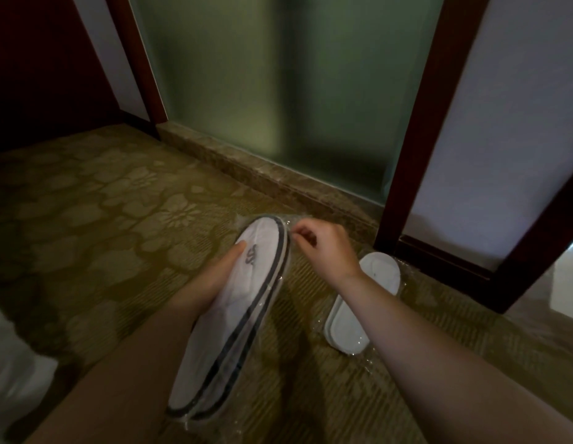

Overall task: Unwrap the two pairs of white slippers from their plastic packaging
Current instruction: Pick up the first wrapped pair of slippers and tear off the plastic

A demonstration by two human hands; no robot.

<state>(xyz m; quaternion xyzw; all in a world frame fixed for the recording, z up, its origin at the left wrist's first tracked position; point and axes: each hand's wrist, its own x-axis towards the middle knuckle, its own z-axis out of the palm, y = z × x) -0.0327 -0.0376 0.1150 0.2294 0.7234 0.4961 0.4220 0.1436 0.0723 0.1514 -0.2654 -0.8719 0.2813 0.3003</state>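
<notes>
Patterned olive carpet (102,219) spreads below a frosted glass door (278,91). Neither pair looks freed yet: a second plastic-wrapped pair of white slippers (362,315) lies at lower right. At centre, the left hand (214,277) grips a dark-trimmed white slipper pair (246,302), and the right hand (326,248) pinches its clear plastic wrapper (290,223) between nearly closed fingertips (302,235).

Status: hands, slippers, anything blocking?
Left hand grips white dark-trimmed slipper pair in clear plastic wrap. Right hand pinches the wrap at toe end. Second wrapped white pair lies on patterned carpet. Nothing blocking.
</notes>
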